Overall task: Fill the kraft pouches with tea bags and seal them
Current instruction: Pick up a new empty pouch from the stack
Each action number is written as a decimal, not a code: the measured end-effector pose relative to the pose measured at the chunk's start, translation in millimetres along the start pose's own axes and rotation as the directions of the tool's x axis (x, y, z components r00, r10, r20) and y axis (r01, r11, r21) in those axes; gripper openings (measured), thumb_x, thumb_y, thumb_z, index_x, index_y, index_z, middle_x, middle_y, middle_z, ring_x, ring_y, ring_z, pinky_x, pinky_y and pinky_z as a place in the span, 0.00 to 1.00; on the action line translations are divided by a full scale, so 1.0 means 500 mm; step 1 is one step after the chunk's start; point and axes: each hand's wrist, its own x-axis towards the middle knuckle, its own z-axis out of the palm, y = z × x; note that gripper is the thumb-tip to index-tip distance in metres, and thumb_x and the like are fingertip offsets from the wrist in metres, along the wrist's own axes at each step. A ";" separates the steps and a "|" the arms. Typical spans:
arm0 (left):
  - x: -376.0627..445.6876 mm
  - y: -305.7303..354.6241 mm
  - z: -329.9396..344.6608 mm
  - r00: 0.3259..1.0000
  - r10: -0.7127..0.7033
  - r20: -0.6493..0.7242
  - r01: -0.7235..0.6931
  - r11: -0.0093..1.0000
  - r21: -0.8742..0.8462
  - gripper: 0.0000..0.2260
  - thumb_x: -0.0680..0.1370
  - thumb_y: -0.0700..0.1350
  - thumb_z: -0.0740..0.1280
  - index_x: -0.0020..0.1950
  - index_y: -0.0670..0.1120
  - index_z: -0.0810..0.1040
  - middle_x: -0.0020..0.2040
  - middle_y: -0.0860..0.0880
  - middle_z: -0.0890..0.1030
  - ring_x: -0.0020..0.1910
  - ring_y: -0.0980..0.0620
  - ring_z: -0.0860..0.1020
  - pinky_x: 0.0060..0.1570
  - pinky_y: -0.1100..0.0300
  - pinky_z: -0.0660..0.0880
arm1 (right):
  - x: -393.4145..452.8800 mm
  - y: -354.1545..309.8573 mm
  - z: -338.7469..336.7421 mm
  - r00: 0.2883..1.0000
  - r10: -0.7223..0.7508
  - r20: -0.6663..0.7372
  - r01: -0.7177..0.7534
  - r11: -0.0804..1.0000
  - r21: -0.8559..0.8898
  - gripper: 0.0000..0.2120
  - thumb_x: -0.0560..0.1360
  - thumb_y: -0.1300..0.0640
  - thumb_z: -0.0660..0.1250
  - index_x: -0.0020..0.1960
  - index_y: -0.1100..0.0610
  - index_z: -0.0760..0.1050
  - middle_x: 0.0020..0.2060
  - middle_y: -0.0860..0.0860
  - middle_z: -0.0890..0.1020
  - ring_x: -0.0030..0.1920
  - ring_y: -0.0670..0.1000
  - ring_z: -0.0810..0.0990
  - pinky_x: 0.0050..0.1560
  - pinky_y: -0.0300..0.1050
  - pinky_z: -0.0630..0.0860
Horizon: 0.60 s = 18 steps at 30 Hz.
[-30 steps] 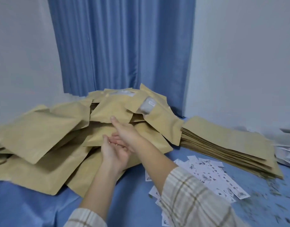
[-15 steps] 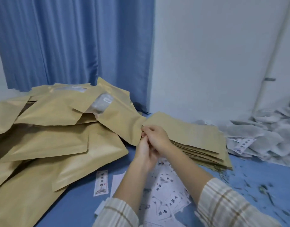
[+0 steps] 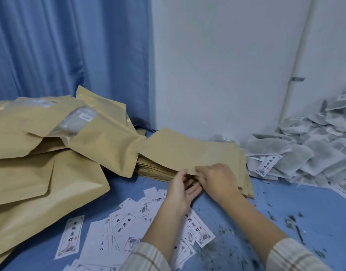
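Observation:
A stack of flat, empty kraft pouches (image 3: 187, 149) lies on the blue table (image 3: 297, 200) at mid-frame. My right hand (image 3: 217, 178) rests on the stack's near edge and pinches the top pouch, whose left end is lifted slightly. My left hand (image 3: 180, 190) is palm-up just beside and below it, fingers relaxed, thumb touching the same edge. A heap of white tea bags (image 3: 315, 149) sits at the right against the wall. Filled, puffy kraft pouches (image 3: 50, 173) are piled at the left.
Several white printed labels (image 3: 125, 222) are scattered on the table in front of my arms. Loose tea crumbs (image 3: 217, 237) dot the cloth to the right. A blue curtain (image 3: 70, 45) hangs behind the pouch pile, a white wall behind the stack.
Both hands left the pile of filled pouches and moved right to the flat stack, then further right along its near edge. The view swung right, and the tea bag heap came into sight.

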 end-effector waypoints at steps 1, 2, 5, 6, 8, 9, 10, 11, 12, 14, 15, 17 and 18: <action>-0.004 0.000 0.001 1.000 0.011 0.001 -0.011 1.000 0.012 0.20 0.80 0.50 0.61 0.66 0.38 0.69 0.63 0.37 0.75 0.61 0.40 0.75 0.57 0.49 0.75 | -0.014 -0.002 -0.008 0.995 -0.056 -0.084 0.058 0.998 0.020 0.13 0.78 0.49 0.61 0.58 0.51 0.78 0.45 0.53 0.84 0.49 0.57 0.80 0.56 0.47 0.69; -0.014 0.003 -0.002 1.000 0.026 0.002 -0.026 1.000 0.010 0.20 0.79 0.52 0.62 0.65 0.39 0.70 0.61 0.38 0.76 0.59 0.40 0.77 0.55 0.49 0.76 | -0.029 -0.004 -0.018 0.977 -0.097 -0.189 0.103 0.994 0.022 0.09 0.75 0.52 0.67 0.52 0.52 0.81 0.38 0.53 0.84 0.41 0.57 0.81 0.50 0.46 0.73; -0.037 0.017 -0.014 0.997 0.071 -0.023 -0.072 0.997 -0.014 0.18 0.79 0.52 0.62 0.62 0.41 0.71 0.54 0.39 0.78 0.50 0.41 0.79 0.49 0.49 0.77 | -0.079 -0.007 -0.034 0.842 -0.184 -0.507 0.225 0.974 0.020 0.07 0.66 0.58 0.73 0.44 0.53 0.84 0.28 0.50 0.81 0.29 0.54 0.80 0.36 0.43 0.78; -0.050 0.020 -0.017 0.994 0.106 -0.035 -0.108 0.993 -0.047 0.15 0.80 0.48 0.61 0.63 0.41 0.70 0.53 0.39 0.78 0.48 0.42 0.79 0.46 0.48 0.78 | -0.100 -0.008 -0.039 0.805 -0.216 -0.552 0.270 0.963 0.018 0.07 0.65 0.58 0.72 0.44 0.53 0.84 0.28 0.50 0.81 0.29 0.53 0.80 0.34 0.42 0.78; -0.084 0.024 -0.018 0.979 0.200 -0.041 -0.203 0.973 -0.113 0.11 0.81 0.38 0.58 0.64 0.42 0.70 0.51 0.41 0.78 0.45 0.43 0.78 0.41 0.47 0.77 | -0.137 -0.008 -0.052 0.766 -0.258 -0.589 0.326 0.945 0.009 0.07 0.65 0.58 0.74 0.43 0.54 0.85 0.30 0.50 0.82 0.30 0.53 0.81 0.33 0.42 0.79; -0.104 0.025 -0.014 0.965 0.257 -0.057 -0.262 0.961 -0.092 0.12 0.81 0.35 0.57 0.63 0.42 0.71 0.49 0.42 0.79 0.43 0.44 0.78 0.41 0.49 0.76 | -0.154 -0.008 -0.060 0.771 -0.261 -0.581 0.336 0.942 0.023 0.08 0.64 0.57 0.76 0.44 0.53 0.85 0.32 0.51 0.83 0.31 0.52 0.82 0.34 0.42 0.79; -0.125 0.025 -0.009 0.943 0.325 -0.076 -0.328 0.944 -0.029 0.12 0.80 0.33 0.57 0.61 0.41 0.71 0.48 0.43 0.79 0.42 0.45 0.78 0.41 0.51 0.75 | -0.169 -0.009 -0.071 0.797 -0.251 -0.549 0.340 0.938 0.064 0.10 0.64 0.56 0.78 0.45 0.53 0.85 0.35 0.50 0.85 0.34 0.52 0.83 0.37 0.42 0.80; -0.145 0.025 -0.005 0.915 0.395 -0.086 -0.393 0.919 0.046 0.11 0.79 0.32 0.57 0.59 0.40 0.72 0.48 0.44 0.79 0.43 0.45 0.77 0.42 0.52 0.75 | -0.182 -0.015 -0.089 0.852 -0.225 -0.473 0.330 0.932 0.150 0.11 0.67 0.52 0.76 0.49 0.51 0.84 0.40 0.50 0.85 0.40 0.50 0.84 0.42 0.42 0.80; -0.165 0.026 -0.002 0.878 0.471 -0.087 -0.458 0.878 0.135 0.11 0.79 0.32 0.58 0.58 0.40 0.73 0.50 0.43 0.79 0.47 0.45 0.77 0.46 0.53 0.74 | -0.193 -0.024 -0.111 0.918 -0.170 -0.359 0.279 0.920 0.277 0.14 0.71 0.46 0.71 0.55 0.49 0.82 0.47 0.48 0.85 0.48 0.48 0.83 0.49 0.41 0.78; -0.202 0.035 -0.001 0.756 0.650 -0.074 -0.572 0.713 0.406 0.11 0.79 0.35 0.59 0.61 0.38 0.73 0.56 0.40 0.79 0.54 0.45 0.75 0.51 0.62 0.68 | -0.207 -0.036 -0.147 0.994 -0.069 -0.085 0.102 0.865 0.491 0.23 0.74 0.36 0.56 0.64 0.44 0.74 0.60 0.42 0.79 0.59 0.43 0.76 0.58 0.35 0.70; -0.221 0.041 -0.003 0.667 0.744 -0.029 -0.608 0.567 0.555 0.14 0.79 0.35 0.59 0.64 0.37 0.72 0.55 0.41 0.79 0.56 0.43 0.75 0.48 0.66 0.65 | -0.213 -0.043 -0.163 0.999 -0.023 -0.044 0.044 0.816 0.576 0.25 0.74 0.35 0.53 0.65 0.44 0.73 0.61 0.40 0.77 0.59 0.40 0.74 0.57 0.30 0.67; -0.265 0.055 -0.008 0.505 0.844 0.180 -0.656 0.239 0.716 0.23 0.77 0.32 0.57 0.71 0.44 0.68 0.42 0.47 0.80 0.47 0.39 0.76 0.38 0.64 0.61 | -0.215 -0.062 -0.206 0.990 0.135 -0.028 -0.062 0.614 0.787 0.22 0.77 0.39 0.53 0.64 0.47 0.74 0.56 0.41 0.79 0.54 0.39 0.76 0.56 0.26 0.68; -0.287 0.060 -0.010 0.455 0.840 0.297 -0.670 0.103 0.735 0.30 0.74 0.29 0.55 0.73 0.53 0.65 0.41 0.49 0.78 0.43 0.40 0.75 0.36 0.63 0.61 | -0.214 -0.071 -0.232 0.970 0.241 0.027 -0.121 0.387 0.914 0.22 0.79 0.41 0.53 0.63 0.51 0.76 0.53 0.45 0.81 0.51 0.43 0.79 0.56 0.32 0.73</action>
